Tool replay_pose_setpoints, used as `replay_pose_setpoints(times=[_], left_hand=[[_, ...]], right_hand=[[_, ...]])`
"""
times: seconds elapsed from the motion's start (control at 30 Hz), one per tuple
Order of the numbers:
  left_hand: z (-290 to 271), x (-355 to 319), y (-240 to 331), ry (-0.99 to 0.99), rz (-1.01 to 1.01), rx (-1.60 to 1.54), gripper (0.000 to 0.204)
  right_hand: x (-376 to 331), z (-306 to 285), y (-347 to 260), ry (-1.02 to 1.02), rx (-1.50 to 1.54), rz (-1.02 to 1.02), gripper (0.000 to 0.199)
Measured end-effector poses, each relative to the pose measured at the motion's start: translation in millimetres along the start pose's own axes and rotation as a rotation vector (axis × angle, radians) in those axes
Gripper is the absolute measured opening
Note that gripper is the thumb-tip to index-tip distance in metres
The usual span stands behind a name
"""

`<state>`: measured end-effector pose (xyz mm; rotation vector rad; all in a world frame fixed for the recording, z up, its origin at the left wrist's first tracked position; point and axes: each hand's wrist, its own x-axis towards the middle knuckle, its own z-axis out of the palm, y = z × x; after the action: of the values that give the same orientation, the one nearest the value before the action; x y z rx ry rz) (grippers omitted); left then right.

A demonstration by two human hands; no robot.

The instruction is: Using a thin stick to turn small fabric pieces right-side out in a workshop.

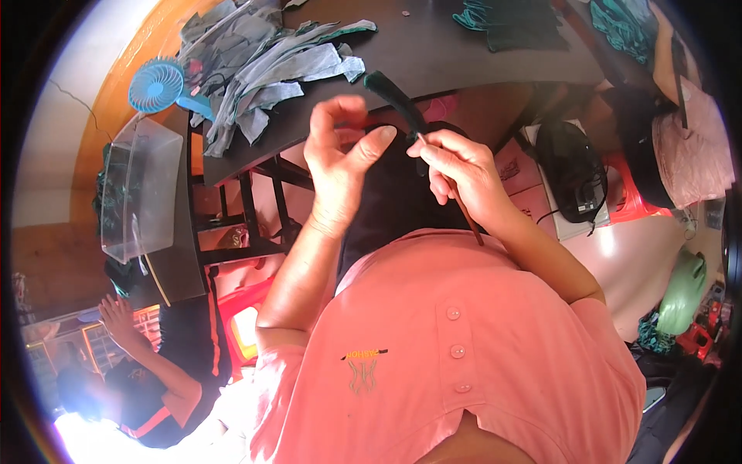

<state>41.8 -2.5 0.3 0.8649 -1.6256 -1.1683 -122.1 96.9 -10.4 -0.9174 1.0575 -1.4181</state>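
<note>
In front of my chest, my right hand (466,164) pinches a thin brown stick (466,213) that slants down toward my shirt. A dark green fabric strip (396,97) extends from the stick's upper end toward the table edge. It looks like a narrow tube or folded band, though I cannot tell which. To its left, my left hand (340,147) is raised with thumb and curled fingers apart, slightly blurred and holding nothing. Several grey-green fabric strips (290,66) lie heaped on the dark table (433,46) beyond my left hand.
A blue fan (157,85) and a clear plastic bin (143,193) stand at the left. Dark green cloth (529,27) lies on the table's far right. Other people sit at the lower left and right. A black bag (568,166) rests near a red stool (630,185).
</note>
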Motion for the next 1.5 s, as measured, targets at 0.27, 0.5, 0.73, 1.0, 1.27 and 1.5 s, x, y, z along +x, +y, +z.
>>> replay_pose_setpoints(times=[0.27,0.5,0.73,1.0,1.27,1.5], left_hand=[[7.2,6.5,11.4,-0.283,-0.131,-0.513,0.027],[18.8,-0.9,20.7,-0.209,-0.190,-0.733,0.028],[29.3,-3.9,29.8,-0.284,-0.176,-0.689,0.030],[46.0,-11.8,50.7,-0.169,-0.054,-0.608,0.023],[52.4,-16.5,50.3,-0.149,0.029,-0.594,0.018],[52.3,-27.7,47.7,-0.267,0.138,-0.583,0.030]], right_hand=[[-26.2,-0.5,-3.7,-0.205,-0.025,0.145,0.022],[-49.1,-24.1,7.0,-0.028,-0.061,0.101,0.022],[-39.1,-32.6,8.3,-0.125,0.021,0.014,0.023],[-37.2,-30.0,1.4,-0.073,-0.035,-0.105,0.021],[-33.9,-32.3,-3.0,0.006,-0.069,-0.170,0.021],[-36.0,-27.5,-2.8,0.079,-0.153,-0.307,0.014]])
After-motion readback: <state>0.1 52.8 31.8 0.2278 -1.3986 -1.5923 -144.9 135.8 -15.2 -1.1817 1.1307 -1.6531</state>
